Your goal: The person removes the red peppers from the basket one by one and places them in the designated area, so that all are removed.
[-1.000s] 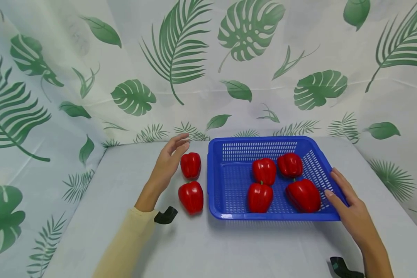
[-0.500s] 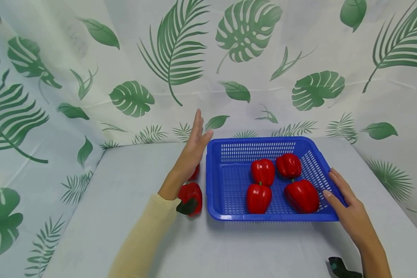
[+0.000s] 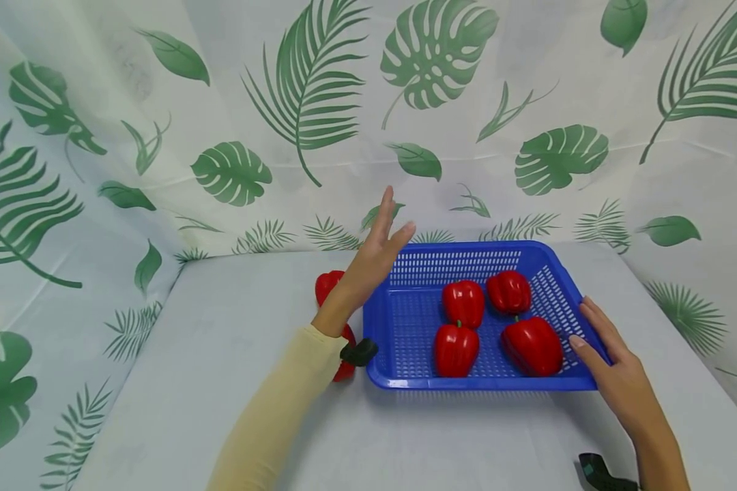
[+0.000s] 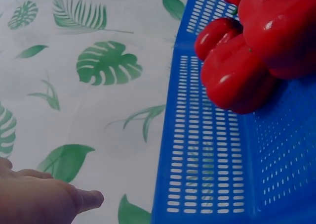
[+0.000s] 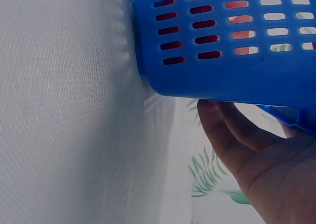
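Note:
A blue plastic basket (image 3: 485, 384) with perforated walls sits on the table, holding several red bell peppers (image 3: 532, 346) toward its right side. My left hand (image 3: 373, 262) is raised over the basket's left rim, fingers extended and holding nothing; in the left wrist view the hand (image 4: 39, 199) is apart from the basket wall (image 4: 205, 135). Two more red bell peppers lie left of the basket, the far one (image 3: 327, 283) and the near one (image 3: 347, 372), both partly hidden by my left arm. My right hand (image 3: 626, 382) grips the basket's right rim, thumb inside, fingers under the rim's outer edge.
A white cloth (image 3: 221, 354) covers the table. Behind and at both sides hangs a white curtain (image 3: 344, 157) printed with green leaves. Black wrist mounts show at the left wrist (image 3: 359, 352) and the right wrist (image 3: 602, 472).
My left hand has moved right, from beside the far loose pepper to over the basket's left rim, its fingers straightening. The right hand has stayed on the basket, and the peppers have not moved.

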A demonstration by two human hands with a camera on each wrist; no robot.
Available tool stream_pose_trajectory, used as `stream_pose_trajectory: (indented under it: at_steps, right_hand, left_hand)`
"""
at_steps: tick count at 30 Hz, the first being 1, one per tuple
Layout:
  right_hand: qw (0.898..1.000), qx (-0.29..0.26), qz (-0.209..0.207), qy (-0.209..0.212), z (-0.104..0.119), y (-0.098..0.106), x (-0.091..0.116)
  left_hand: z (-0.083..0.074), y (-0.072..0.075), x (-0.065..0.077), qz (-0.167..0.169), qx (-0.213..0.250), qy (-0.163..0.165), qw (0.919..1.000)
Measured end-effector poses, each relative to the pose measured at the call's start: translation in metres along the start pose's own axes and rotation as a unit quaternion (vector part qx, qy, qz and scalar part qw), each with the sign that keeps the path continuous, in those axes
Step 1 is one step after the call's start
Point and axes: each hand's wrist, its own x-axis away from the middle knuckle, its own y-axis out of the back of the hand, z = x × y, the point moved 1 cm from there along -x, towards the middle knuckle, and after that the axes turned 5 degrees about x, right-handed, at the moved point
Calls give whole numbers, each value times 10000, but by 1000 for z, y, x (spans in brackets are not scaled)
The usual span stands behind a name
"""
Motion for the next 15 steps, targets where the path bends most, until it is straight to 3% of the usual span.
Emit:
stream_pose_trajectory:
  at_steps: [10,15]
  right_hand:
    - [10000,-30,11,-29,-1,-1,1]
    - [10000,-38,-24,39,-2,-1,1]
  left_hand:
    - [14,-19,-15,497,122,156,9986]
    - [23,-27,-20,542,-20,259,9982]
